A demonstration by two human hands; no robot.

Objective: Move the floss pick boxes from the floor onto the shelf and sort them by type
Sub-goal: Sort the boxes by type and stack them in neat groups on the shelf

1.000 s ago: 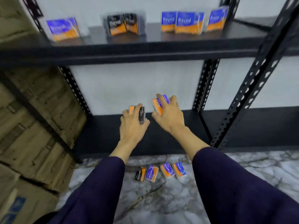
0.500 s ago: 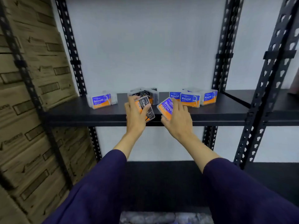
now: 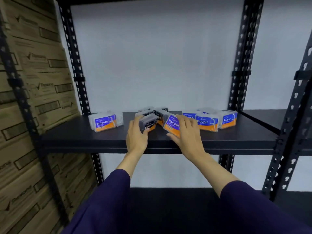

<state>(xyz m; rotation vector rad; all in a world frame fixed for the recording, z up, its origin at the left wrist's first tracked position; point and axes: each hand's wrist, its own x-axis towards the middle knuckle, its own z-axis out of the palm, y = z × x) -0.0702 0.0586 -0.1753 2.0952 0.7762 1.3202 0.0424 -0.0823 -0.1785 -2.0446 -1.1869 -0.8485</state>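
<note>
Two boxes at the shelf (image 3: 76,137)
Left hand (image 3: 137,137) grips a Charcoal box (image 3: 148,123); right hand (image 3: 189,135) grips a Smooth box (image 3: 172,124).

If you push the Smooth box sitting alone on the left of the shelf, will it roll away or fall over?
Probably neither. The lone Smooth box looks flat-sided and sits low on the shelf, so it would likely slide, not roll or tip. Its clear plastic shell looks stiff and a bit slippery. It is likely light, since the right hand holds a similar one easily.
</note>
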